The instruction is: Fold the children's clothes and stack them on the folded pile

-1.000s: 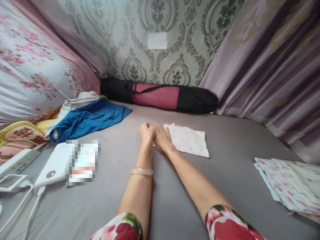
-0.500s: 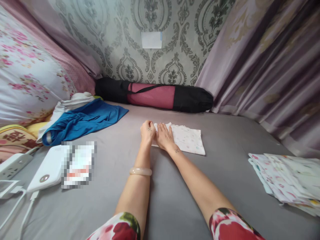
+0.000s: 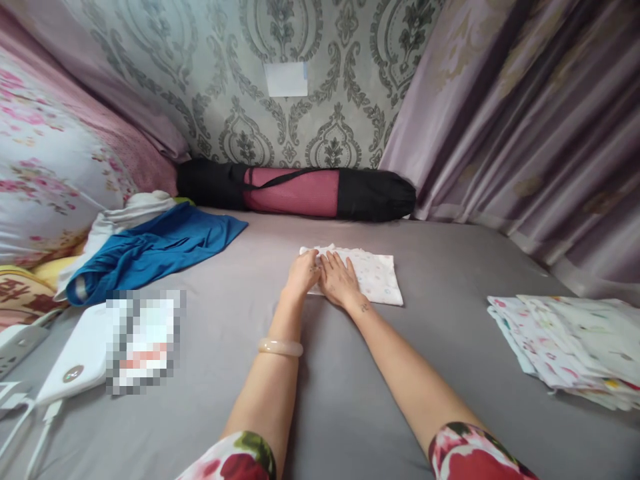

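A white cloth (image 3: pixel 379 275) with small pale prints lies folded flat on the grey sheet in front of me. My left hand (image 3: pixel 303 272) is at its left end, the fingers curled in against the fabric; the fingertips are partly hidden. Close beside it, my right hand (image 3: pixel 340 279) rests flat on the cloth, palm down and fingers stretched out. A pale bangle (image 3: pixel 281 347) circles my left wrist.
Folded printed cloths (image 3: pixel 570 340) are stacked at the right. On the left are a blue garment (image 3: pixel 155 250), a white power bank (image 3: pixel 83 357) with a cable, and a power strip (image 3: pixel 17 347). A black and pink rolled bag (image 3: pixel 295 192) lies along the wall.
My left hand has moved right, inward over the cloth, and the cloth's upper left corner now shows. My right hand stays flat, slightly farther right. The whole view has shifted a little.
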Demonstrator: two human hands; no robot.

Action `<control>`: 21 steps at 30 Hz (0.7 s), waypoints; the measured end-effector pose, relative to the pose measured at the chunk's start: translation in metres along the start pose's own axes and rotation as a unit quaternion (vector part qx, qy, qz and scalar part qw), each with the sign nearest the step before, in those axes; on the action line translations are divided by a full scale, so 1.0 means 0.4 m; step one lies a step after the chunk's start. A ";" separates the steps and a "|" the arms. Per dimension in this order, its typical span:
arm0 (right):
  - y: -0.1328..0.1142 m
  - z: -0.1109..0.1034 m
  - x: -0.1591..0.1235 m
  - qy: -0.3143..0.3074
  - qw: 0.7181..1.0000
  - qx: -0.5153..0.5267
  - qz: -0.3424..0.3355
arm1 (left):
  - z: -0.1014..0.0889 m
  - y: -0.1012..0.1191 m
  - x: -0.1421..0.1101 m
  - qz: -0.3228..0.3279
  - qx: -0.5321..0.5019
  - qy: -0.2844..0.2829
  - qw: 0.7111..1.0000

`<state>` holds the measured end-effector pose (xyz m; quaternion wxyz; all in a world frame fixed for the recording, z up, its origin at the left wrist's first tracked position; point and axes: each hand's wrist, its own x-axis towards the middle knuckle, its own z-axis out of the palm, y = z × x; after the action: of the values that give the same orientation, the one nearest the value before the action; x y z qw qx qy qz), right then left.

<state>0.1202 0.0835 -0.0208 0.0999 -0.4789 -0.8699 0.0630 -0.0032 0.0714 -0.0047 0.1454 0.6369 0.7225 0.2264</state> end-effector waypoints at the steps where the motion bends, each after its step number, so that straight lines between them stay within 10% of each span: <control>1: 0.000 0.000 0.001 -0.001 1.000 0.003 -0.001 | 0.001 -0.001 0.000 0.002 0.002 0.000 1.000; 21: 0.100 -0.003 -0.024 0.048 0.996 0.009 0.077 | 0.064 0.015 0.014 0.122 0.063 0.026 0.990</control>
<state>0.1585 0.0968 -0.0291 0.1403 -0.5461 -0.8240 0.0555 0.0137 0.0810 -0.0231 0.0573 0.7219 0.6558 0.2131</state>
